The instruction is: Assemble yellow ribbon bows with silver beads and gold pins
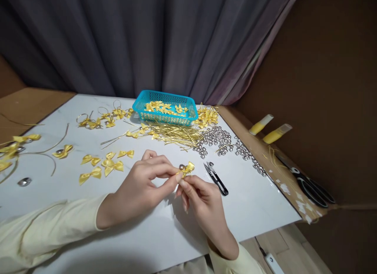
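A yellow ribbon bow (188,169) is pinched between my two hands above the white board, with a small silver bead at its far side. My left hand (144,179) grips the bow's left end between thumb and forefinger. From below, my right hand (203,197) pinches the same bow near its middle; its other fingers are curled. To the right lie black thread snips (216,179) with their blades apart. Several loose yellow bows (108,164) rest left of my left hand. Whether a wire runs through the held bow, I cannot tell.
Beyond my hands stands a blue basket (141,105) with yellow bows. Gold wire ties (176,134) and many silver beads (216,136) lie before it. Black scissors (306,183) and two yellow-filled tubes (277,134) are at the right edge. A grey curtain (118,42) hangs behind.
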Motion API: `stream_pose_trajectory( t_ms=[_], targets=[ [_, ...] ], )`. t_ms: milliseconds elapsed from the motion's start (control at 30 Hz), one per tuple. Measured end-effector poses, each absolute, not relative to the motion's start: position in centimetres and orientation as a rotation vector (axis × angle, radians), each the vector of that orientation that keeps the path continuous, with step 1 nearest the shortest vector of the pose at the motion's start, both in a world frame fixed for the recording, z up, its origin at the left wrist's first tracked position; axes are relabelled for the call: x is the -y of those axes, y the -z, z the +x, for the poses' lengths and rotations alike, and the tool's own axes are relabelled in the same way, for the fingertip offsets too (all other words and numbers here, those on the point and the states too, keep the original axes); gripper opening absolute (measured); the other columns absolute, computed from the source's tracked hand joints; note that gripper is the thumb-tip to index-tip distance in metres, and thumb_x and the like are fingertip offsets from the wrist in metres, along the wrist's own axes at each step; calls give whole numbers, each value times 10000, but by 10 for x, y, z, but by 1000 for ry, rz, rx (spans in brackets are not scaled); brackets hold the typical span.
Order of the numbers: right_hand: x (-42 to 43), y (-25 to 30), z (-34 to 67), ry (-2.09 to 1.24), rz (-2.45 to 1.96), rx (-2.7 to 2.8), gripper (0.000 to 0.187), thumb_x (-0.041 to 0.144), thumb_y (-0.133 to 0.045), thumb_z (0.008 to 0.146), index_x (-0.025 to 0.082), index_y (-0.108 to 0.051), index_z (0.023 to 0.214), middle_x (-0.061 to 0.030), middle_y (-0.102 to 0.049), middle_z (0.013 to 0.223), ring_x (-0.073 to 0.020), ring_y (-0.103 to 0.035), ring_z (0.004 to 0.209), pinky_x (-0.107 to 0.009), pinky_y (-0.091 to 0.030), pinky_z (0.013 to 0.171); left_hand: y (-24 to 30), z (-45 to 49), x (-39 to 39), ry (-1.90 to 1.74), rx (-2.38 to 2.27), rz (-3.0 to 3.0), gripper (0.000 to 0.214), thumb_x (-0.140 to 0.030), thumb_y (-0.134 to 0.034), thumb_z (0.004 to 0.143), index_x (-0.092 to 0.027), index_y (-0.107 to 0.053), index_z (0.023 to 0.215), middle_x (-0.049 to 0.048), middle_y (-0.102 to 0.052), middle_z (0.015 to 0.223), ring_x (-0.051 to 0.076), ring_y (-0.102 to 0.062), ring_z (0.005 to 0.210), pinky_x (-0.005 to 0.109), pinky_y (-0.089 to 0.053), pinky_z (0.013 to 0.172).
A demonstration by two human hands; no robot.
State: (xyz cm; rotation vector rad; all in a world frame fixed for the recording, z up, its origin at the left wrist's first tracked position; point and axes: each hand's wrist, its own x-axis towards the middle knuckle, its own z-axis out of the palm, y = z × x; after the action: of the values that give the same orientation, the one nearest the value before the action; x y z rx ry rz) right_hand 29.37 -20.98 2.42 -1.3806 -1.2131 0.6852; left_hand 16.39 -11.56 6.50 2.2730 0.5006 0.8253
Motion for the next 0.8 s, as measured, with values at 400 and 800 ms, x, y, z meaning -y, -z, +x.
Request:
stream_pose_trajectory(
  t_ms=[400,800],
  targets=[
    [214,-19,295,-19,-1508,1444,238,20,-405,794,170,-537,665,18,-519,546,-91,-444,461,-195,-354,463,-66,163,114,-752,-529,2266,210,-183,-529,813,-203,-638,634,-27,-652,647,144,-498,666,287,-351,705],
    [214,-20,297,94,-1527,1502,262,1,-370,780,181,-507,649,7,-532,546,-100,-469,463,-205,-366,476,-70,165,113,-651,-550,2179,197,-190,-509,802,-203,-624,642,-28,-635,638,149,-495,681,288,-326,696]
  ],
)
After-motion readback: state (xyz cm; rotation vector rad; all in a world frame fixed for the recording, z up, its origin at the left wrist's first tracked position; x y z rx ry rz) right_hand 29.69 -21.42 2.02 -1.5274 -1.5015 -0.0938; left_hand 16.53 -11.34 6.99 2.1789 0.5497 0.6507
